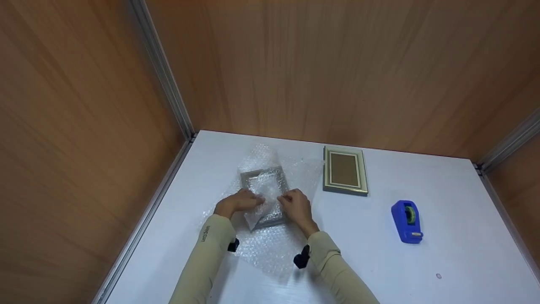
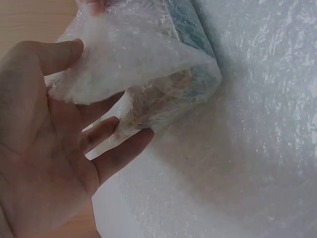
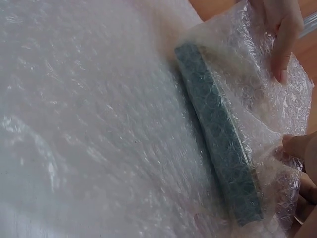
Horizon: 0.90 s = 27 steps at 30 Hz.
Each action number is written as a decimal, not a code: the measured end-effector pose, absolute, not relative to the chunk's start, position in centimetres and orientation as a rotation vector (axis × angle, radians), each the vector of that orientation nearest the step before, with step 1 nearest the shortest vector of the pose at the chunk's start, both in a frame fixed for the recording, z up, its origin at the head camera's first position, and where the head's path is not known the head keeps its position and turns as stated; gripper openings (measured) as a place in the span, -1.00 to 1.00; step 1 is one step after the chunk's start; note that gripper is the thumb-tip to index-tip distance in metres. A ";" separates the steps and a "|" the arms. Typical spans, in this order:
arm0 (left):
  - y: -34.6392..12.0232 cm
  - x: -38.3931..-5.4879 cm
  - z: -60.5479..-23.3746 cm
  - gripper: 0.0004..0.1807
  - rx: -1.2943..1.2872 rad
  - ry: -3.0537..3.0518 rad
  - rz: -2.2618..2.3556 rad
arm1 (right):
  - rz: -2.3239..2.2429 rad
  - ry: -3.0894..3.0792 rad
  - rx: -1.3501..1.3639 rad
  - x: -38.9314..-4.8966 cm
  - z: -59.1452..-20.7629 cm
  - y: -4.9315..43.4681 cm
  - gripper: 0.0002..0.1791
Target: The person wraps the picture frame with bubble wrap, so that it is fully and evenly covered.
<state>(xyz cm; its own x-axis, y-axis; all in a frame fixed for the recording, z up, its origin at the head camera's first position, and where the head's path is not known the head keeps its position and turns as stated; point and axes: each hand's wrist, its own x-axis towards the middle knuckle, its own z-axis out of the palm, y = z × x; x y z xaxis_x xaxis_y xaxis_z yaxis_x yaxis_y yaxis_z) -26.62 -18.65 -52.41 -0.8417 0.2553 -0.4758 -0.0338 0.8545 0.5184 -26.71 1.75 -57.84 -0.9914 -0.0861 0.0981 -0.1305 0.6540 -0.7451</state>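
Note:
A picture frame (image 1: 275, 172) lies on a sheet of bubble wrap (image 1: 270, 253), with part of the sheet folded over its front. My left hand (image 1: 242, 200) holds the folded flap near the frame's left side; in the left wrist view the thumb lies over the flap (image 2: 133, 59) and the other fingers are beneath it. On the right side of the frame, my right hand (image 1: 297, 207) pinches the wrap between thumb and fingers. The frame's blue-grey side (image 3: 218, 129) shows through the bubbles in the right wrist view.
A second picture frame (image 1: 345, 171), gold-edged with a brown centre, lies to the right near the back edge. Farther right stands a blue tape dispenser (image 1: 407, 222) with a green roll. Wooden panels (image 1: 316, 71) enclose the white table (image 1: 363, 253) at the back and sides.

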 end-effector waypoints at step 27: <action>-17.8 -27.2 -56.1 -0.80 0.384 3.027 0.667 | 0.937 -2.669 0.286 -26.5 -59.4 0.8 -0.90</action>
